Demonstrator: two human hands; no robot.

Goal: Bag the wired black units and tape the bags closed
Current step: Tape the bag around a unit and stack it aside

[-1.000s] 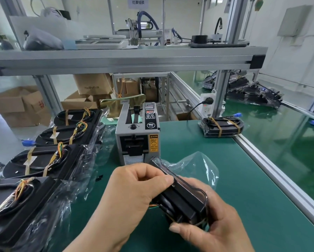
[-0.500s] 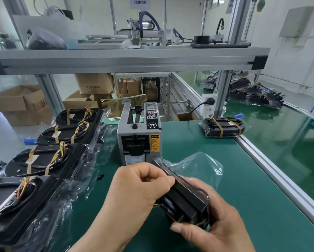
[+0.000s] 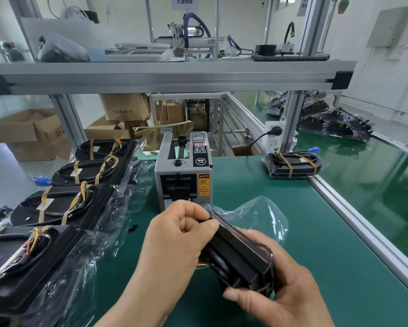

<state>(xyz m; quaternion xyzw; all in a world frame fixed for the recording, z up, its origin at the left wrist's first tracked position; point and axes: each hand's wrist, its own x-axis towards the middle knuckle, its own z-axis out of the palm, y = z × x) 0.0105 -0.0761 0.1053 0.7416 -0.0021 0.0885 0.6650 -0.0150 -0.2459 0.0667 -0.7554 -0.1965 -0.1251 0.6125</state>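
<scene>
Nearest the camera, above the green bench mat (image 3: 328, 244): rigid black rectangular wired unit (image 3: 238, 256), tilted on edge, seemingly partly inside a crinkled clear plastic bag (image 3: 259, 213). Right hand (image 3: 280, 296) clasped round its lower end; left hand (image 3: 174, 241) pinching its upper edge. Probably stiff and fairly weighty, with slippery film; best held by the hard casing, not the thin wires. Just behind, grey tape dispenser (image 3: 184, 175), near enough to snag the loose bag mouth. Left, row of bagged black units (image 3: 63, 204); far right, one taped bagged unit (image 3: 292, 165).

Green bench (image 3: 316, 232) carries tape dispenser (image 3: 183, 171), bagged units (image 3: 63, 206), bundled unit (image 3: 292, 165).
</scene>
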